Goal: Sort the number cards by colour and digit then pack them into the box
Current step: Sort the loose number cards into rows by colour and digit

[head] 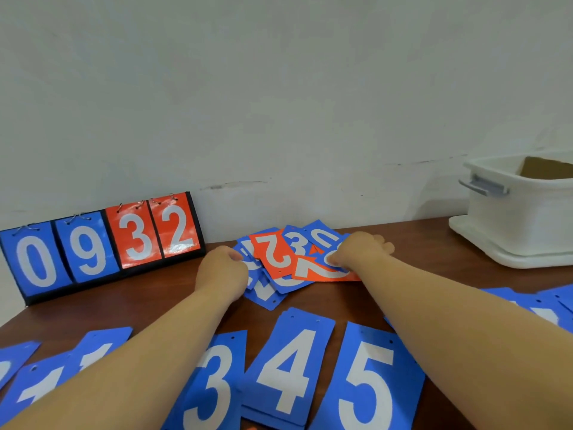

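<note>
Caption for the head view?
Left hand and right hand pinch cards in the mixed card pile; blue stacks lie sorted nearer.

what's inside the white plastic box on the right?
The white plastic box shows only a brown cardboard piece near its rim. Its wall and the picture's edge hide the rest of the inside, so nothing more can be told.

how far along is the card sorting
Partly done. The blue 3, blue 4 and blue 5 lie in order near the camera, blue 1s to their left. In hand: the left hand and right hand work the mixed pile of blue and orange cards by the wall. Left: that pile, and all packing; no number cards show in the white box.
</note>
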Available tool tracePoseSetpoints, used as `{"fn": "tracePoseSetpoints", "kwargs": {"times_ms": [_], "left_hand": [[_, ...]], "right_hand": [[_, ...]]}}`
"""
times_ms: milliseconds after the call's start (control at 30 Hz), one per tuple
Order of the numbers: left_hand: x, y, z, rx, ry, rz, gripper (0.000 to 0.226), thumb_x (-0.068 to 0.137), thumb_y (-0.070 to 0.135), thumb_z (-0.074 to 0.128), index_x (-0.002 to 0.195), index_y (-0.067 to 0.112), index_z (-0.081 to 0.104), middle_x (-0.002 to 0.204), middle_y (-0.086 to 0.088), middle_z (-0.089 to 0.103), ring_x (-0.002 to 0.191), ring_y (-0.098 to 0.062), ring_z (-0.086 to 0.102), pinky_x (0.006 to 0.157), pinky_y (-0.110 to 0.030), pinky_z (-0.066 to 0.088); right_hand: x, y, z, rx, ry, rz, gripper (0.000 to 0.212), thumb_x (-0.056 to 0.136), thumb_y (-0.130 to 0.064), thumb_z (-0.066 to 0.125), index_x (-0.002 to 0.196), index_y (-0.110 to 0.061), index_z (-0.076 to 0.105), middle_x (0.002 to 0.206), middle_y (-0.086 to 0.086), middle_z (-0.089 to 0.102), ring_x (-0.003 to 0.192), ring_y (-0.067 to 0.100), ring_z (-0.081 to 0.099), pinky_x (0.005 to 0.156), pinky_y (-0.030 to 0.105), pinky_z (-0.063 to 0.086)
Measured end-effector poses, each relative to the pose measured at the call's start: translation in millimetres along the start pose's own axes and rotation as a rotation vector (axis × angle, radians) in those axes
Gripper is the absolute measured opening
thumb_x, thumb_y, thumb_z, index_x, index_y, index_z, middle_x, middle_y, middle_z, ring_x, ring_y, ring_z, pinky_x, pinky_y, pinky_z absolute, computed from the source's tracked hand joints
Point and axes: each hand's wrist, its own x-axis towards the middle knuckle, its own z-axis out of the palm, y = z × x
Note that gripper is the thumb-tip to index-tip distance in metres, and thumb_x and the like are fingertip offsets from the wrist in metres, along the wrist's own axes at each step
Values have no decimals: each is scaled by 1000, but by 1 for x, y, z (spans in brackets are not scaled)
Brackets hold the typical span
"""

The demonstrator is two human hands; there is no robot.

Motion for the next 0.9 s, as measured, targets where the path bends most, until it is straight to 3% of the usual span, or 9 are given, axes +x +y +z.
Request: {"fn": "tracePoseSetpoints", "kwargs": {"times_ms": [100,200,267,333,400,600,767,900], "left_hand": [[-2,0,-10,-83,46,-14,33,93,4,49,121,18,59,123,-7,60,97,-25,60,60,-30,42],[-6,-1,-20,-166,107,-29,30,92,3,48,118,15,55,123,-10,57,79,-15,53,53,-28,37],[-11,-2,-26,-214,155,-29,31,91,2,49,119,14,55,126,-11,55,75,-13,49,53,-26,35],[-16,-2,-31,-262,182,-20,34,90,0,49,120,15,55,128,-10,54,76,-15,50,53,-27,36],[-22,0,-35,-317,171,-1,36,89,-2,47,118,18,56,125,-8,56,79,-18,55,53,-28,38],[-50,12,-55,-450,107,82,38,91,-1,54,118,23,65,97,11,59,67,-9,59,57,-28,49],[-87,27,-80,-595,49,111,31,91,4,64,115,24,65,103,8,60,71,-4,61,44,-10,42],[-119,35,-95,-827,-13,76,27,90,6,69,108,25,65,107,4,65,78,-8,66,44,-10,43]], "right_hand": [[2,-12,-4,-47,-58,-34,93,68,-61,76,140,-16,41,130,10,48,116,28,48,77,39,40],[5,-12,-4,-82,-78,-51,95,62,-63,76,140,-17,45,123,8,52,97,27,47,71,38,43],[-3,-9,-9,-130,-48,-73,85,75,-58,72,142,-15,44,126,8,54,103,26,53,77,37,49],[-11,-4,-15,-196,4,-175,61,93,-48,57,142,-12,46,136,8,54,118,25,56,91,34,48],[-19,3,-19,-190,72,-250,45,98,-34,50,137,-11,52,136,9,55,122,25,56,95,31,47],[-32,41,-32,86,223,-246,38,92,-11,59,129,-12,58,130,10,63,120,27,60,99,32,49],[-63,75,-47,57,274,-235,30,92,-11,54,120,-12,65,121,8,65,113,26,63,94,35,53],[-76,97,-55,292,320,-229,28,87,-7,58,109,-20,70,112,6,70,101,27,66,88,39,57]]}}
